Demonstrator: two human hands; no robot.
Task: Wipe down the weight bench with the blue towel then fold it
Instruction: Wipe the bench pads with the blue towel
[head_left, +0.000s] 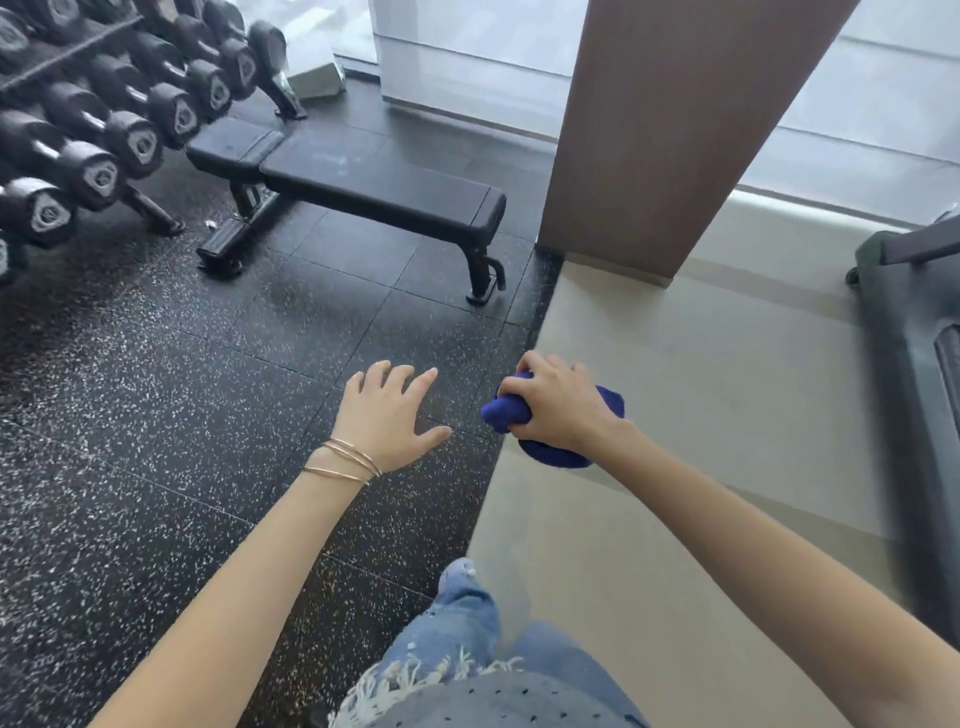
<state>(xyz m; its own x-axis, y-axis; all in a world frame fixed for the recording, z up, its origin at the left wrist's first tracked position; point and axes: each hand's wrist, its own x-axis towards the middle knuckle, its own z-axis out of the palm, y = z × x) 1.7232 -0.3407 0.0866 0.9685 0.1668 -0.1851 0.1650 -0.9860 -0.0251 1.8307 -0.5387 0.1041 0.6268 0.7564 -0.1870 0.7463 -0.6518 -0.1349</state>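
Note:
The black padded weight bench (363, 179) stands flat on the rubber floor in the upper middle of the head view, some way ahead of me. My right hand (558, 402) is shut on the bunched-up blue towel (550, 452), held in the air well short of the bench. My left hand (389, 413) is open, palm down with fingers spread, holding nothing; thin bangles circle its wrist.
A rack of black dumbbells (98, 130) fills the upper left, close beside the bench. A brown pillar (670, 124) rises just right of the bench's near end. A treadmill (914, 364) sits at the right edge. Speckled rubber floor (182, 389) meets pale tile (701, 415).

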